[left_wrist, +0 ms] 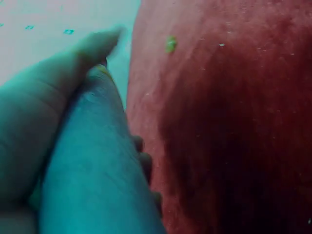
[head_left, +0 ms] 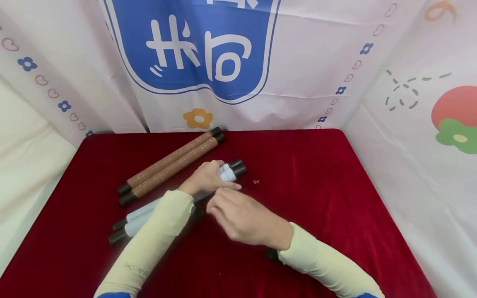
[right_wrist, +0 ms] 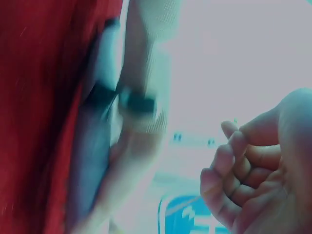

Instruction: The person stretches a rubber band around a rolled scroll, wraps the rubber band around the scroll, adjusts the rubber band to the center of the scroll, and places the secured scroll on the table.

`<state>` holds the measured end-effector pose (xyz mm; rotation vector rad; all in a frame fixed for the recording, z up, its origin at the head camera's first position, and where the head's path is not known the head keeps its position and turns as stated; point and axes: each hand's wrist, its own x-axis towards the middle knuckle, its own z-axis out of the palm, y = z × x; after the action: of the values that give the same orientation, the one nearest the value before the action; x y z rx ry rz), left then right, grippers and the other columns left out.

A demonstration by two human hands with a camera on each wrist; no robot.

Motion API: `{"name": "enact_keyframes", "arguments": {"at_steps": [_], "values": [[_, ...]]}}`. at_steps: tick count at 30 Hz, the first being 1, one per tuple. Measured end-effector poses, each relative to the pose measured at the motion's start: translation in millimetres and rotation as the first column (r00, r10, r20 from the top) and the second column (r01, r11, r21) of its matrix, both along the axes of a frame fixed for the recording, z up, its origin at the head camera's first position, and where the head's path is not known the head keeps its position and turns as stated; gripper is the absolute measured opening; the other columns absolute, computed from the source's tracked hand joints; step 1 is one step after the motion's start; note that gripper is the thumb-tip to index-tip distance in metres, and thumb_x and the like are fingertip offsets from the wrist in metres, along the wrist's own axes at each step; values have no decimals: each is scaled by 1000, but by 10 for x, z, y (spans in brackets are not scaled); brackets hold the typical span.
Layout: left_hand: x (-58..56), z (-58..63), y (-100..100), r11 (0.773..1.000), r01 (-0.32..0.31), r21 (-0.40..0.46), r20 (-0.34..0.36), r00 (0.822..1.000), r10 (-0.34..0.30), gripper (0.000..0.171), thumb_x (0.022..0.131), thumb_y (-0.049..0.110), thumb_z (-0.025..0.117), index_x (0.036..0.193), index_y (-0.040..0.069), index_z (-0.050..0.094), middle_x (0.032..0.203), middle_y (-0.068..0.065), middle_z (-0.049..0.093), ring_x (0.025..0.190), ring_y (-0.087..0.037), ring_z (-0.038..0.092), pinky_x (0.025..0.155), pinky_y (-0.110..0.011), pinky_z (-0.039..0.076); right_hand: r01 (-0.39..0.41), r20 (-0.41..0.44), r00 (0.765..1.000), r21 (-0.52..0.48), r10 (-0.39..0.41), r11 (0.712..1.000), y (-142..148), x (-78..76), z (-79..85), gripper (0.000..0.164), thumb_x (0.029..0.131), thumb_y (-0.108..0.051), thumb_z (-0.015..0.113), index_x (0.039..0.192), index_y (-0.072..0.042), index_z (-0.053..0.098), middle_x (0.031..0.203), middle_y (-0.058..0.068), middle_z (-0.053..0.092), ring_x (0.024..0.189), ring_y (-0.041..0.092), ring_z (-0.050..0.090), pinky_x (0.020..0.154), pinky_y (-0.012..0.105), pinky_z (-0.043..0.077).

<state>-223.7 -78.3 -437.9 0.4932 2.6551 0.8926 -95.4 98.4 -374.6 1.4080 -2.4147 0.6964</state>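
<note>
At the top of the head view we find a blue emblem (head_left: 199, 25) on the white backdrop (head_left: 305, 49), with large white characters which the upper border cuts. On the left sleeve (head_left: 160, 225), in the lower left, stand small faint letters; of them we read with certainty only an X.

The left arm reaches from the bottom left to the centre, and the left hand (head_left: 206, 176) is clamped around the light blue scroll (head_left: 227, 173) near its upper end — in the left wrist view the thumb lies along the roll and fingertips show on its other side. The right arm comes from the lower right. The right hand (head_left: 247, 219) is bent at the centre of the frame, its fingers curled and the thumb tip at the forefinger (whether they pinch something tiny, we cannot tell).

The light blue scroll, a pair of rolls with black ends, lies left of centre on the red cloth (head_left: 335, 198). Its long axis goes obliquely, from lower left to upper right. Nearly parallel, above it, rests the brown scroll (head_left: 177, 167); right of its black tips we see a small golden ornament (head_left: 256, 181).
</note>
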Motion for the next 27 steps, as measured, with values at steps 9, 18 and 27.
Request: {"name": "enact_keyframes", "arguments": {"at_steps": [9, 18, 27], "values": [[73, 102, -48, 986, 40, -164, -319, 944, -91, 63, 108, 54, 36, 127, -3, 58, 107, -18, 68, 93, -35, 70, 83, -48, 58, 183, -303, 948, 287, -92, 940, 311, -40, -319, 19, 95, -25, 73, 107, -12, 69, 99, 1, 66, 94, 18, 63, 96, 35, 54], [274, 243, -268, 975, 142, -171, -397, 896, -200, 54, 104, 24, 34, 140, -10, 56, 102, -18, 71, 88, -30, 68, 81, -48, 59, 242, 94, 955, 308, -282, 920, 1084, -404, -398, 21, 89, -19, 80, 109, -15, 82, 166, 18, 39, 160, 39, 30, 118, 84, 16], [762, 563, -225, 911, 411, -18, -301, 867, -397, 56, 108, 21, 33, 156, -5, 45, 153, -17, 59, 129, -26, 65, 109, -46, 54, -34, 508, 860, -47, 53, 998, 986, -709, -430, 18, 88, -14, 76, 98, -25, 86, 169, 0, 39, 163, 26, 26, 129, 61, 23]]}}
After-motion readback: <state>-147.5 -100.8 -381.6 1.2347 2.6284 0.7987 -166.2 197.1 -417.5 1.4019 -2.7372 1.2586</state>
